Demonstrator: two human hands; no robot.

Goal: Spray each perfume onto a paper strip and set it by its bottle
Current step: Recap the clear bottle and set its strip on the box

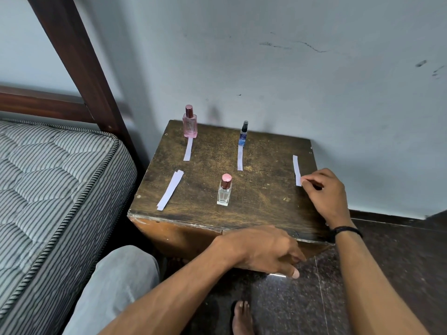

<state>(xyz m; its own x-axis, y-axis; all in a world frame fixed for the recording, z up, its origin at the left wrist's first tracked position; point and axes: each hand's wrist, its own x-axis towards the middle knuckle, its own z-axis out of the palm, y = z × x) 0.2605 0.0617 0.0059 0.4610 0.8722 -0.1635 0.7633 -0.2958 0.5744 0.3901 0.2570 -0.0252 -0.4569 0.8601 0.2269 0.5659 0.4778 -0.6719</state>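
Pink bottle point(190, 124) & blue bottle point(243, 136) look done, pink's strip point(188, 152) & blue's strip point(240, 158) laid in front. Clear bottle point(225, 192) still to do, I reckon. My right hand point(324, 192) pinches loose strip point(295, 165) at right edge of table point(266, 187); left hand point(266, 250) slack, empty.

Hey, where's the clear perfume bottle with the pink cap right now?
In the head view, the clear bottle stands upright near the front middle of the table, right of the loose paper strips.
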